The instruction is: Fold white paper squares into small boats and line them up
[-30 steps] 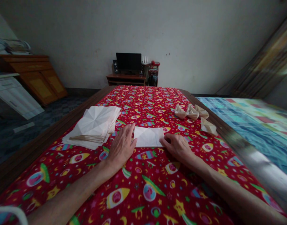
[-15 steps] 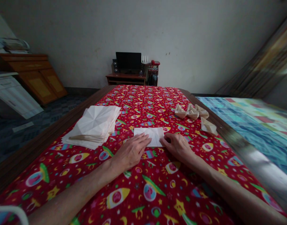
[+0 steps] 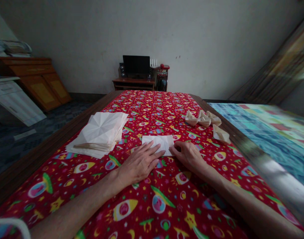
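Note:
A folded sheet of white paper (image 3: pixel 164 141) lies flat on the red patterned cloth in front of me. My left hand (image 3: pixel 141 162) rests on its left and lower part, fingers spread and pressed down flat. At the paper's right edge, my right hand (image 3: pixel 188 153) has its thumb and index finger pinched together on the lower right corner. To the left lies a stack of creased white paper sheets (image 3: pixel 102 127). Several folded paper shapes, like small boats or ingots (image 3: pixel 204 119), sit to the right, one of them (image 3: pixel 220 134) nearer to me.
The red cloth (image 3: pixel 152 106) covers a dark-edged table. Beyond it stand a monitor (image 3: pixel 136 64), speakers and a red telephone (image 3: pixel 164 66) by the wall. A bed (image 3: pixel 266 132) is on the right, wooden cabinets (image 3: pixel 39 81) on the left. Something white and curved (image 3: pixel 15 222) shows at lower left.
My left hand's fingers have spread apart and its fingertips reach slightly further right over the paper. The right hand and the paper have hardly moved.

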`<state>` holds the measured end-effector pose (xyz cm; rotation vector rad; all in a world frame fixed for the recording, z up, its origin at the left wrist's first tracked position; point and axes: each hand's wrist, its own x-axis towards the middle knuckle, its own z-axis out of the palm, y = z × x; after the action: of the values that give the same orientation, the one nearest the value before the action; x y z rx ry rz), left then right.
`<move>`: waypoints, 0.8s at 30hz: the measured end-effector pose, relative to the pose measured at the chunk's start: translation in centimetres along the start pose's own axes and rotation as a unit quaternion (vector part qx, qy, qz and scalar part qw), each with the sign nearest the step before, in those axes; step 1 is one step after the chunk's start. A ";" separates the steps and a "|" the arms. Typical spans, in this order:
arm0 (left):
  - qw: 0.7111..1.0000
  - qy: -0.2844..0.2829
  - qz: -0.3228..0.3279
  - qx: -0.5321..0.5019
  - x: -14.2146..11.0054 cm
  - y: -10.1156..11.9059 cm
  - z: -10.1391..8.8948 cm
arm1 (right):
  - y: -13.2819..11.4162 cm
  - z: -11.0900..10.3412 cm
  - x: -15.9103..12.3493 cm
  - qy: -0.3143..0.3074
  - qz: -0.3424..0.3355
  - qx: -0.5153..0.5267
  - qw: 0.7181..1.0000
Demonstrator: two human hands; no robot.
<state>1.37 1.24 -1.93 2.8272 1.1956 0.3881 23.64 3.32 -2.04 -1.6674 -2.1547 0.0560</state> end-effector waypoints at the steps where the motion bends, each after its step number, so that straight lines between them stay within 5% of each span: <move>1: 1.000 -0.003 0.001 0.001 0.0 0.0 0.0 | 0.0 0.0 0.0 0.001 0.001 -0.001 1.000; 18: 1.000 0.007 0.017 0.005 0.1 -0.1 0.2 | 0.0 -0.3 -0.6 0.042 -0.036 -0.070 0.996; 24: 1.000 0.009 0.023 0.009 0.0 0.1 0.1 | -2.3 -0.9 -2.0 0.053 -0.191 -0.124 0.972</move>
<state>1.45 1.21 -2.02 2.8774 1.1451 0.4068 22.21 0.57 -1.13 -1.3086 -2.4354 -0.4181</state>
